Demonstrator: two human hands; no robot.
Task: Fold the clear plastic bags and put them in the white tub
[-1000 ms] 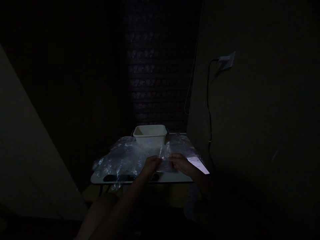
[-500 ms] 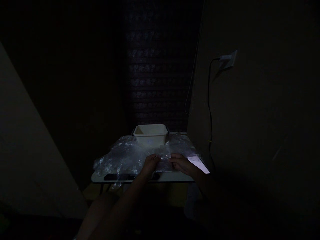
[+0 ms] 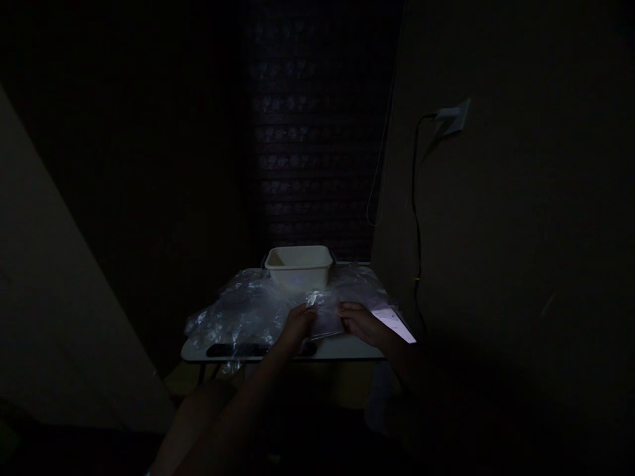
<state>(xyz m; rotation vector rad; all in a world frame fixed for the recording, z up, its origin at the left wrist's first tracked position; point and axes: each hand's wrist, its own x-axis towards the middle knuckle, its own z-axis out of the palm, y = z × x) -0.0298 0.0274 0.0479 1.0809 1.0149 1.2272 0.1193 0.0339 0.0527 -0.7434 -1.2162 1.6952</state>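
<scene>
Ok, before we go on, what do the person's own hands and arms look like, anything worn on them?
The left hand and right hand look ungloved, with no ring or watch discernible. The left forearm shows no sleeve. The right forearm fades into darkness, so I can't tell about a sleeve higher up.

The left arm and right arm are bare down to the fingers, the right elbow lost in shadow.
</scene>
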